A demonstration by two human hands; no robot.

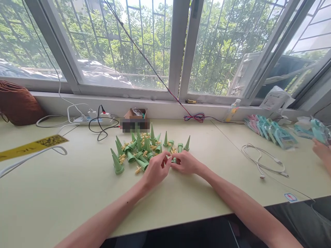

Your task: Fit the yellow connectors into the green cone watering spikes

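Observation:
My left hand (158, 167) and my right hand (185, 162) meet at the near edge of a cluster of green plastic spikes. Both have thumb and fingers pinched together, fingertips almost touching. A bit of green shows at the right fingertips, apparently part of a green spike; most of it is hidden. Whatever the left fingertips pinch is too small to make out. Around them, several pointed green spikes (118, 166) stand upright on their caps, and others lie on their sides, like this green spike (141, 163). Small pale yellow valve-like pieces (138, 170) are scattered among them.
Behind the cluster sit a small cardboard box (141, 115) and a power strip (95, 120) with cables. To the right are a white cable (258, 162), bagged teal and pink items (271, 132) and a bottle (232, 110). Another person's hand (322, 151) holds a bagged item at far right.

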